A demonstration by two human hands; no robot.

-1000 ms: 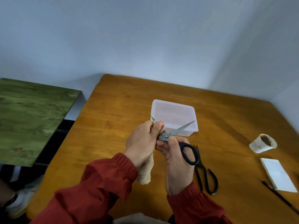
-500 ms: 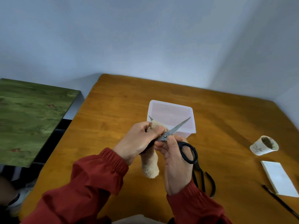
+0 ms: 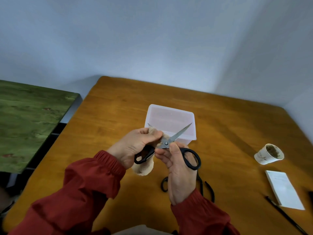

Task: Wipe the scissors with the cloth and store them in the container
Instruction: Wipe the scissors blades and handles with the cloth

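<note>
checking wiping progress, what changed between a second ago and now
The left hand slid the cloth slightly up the blade from the pivot, uncovering the left handle of the scissors. Right hand still holds the other handle; blades still open; container, spare scissors unmoved.

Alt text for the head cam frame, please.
Two red-sleeved hands hold open black-handled scissors above a wooden table: the left hand pinches a beige cloth around one blade, the right hand grips near the pivot. A clear container sits behind; a second pair lies on the table.
</note>
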